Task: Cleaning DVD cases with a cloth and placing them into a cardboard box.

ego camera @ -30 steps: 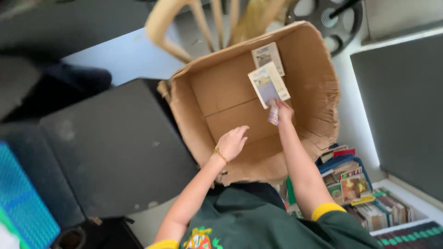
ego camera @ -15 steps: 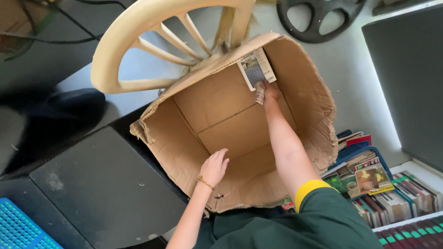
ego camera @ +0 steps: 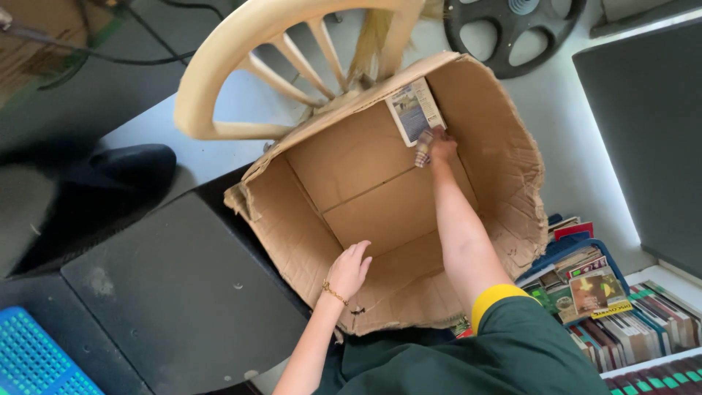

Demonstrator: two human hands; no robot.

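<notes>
A large open cardboard box [ego camera: 512, 153] with torn edges stands in front of me. My right hand [ego camera: 437, 148] reaches deep into its far corner and grips a thin booklet [ego camera: 414, 110] that stands against the box's far wall. A second small patterned item shows under the fingers; what it is I cannot tell. My left hand [ego camera: 349, 269], with a gold bracelet at the wrist, rests flat and open on the inside of the box's near left wall.
A cream plastic chair [ego camera: 256, 66] stands just behind the box. A blue crate of books [ego camera: 585, 281] and rows of books [ego camera: 643, 329] lie at the right. Dark flat panels [ego camera: 175, 300] lie at the left, a black wheel [ego camera: 512, 33] at the top.
My right hand has pushed the booklet farther into the box's far corner. My left hand stays on the near wall. The view has shifted toward the chair.
</notes>
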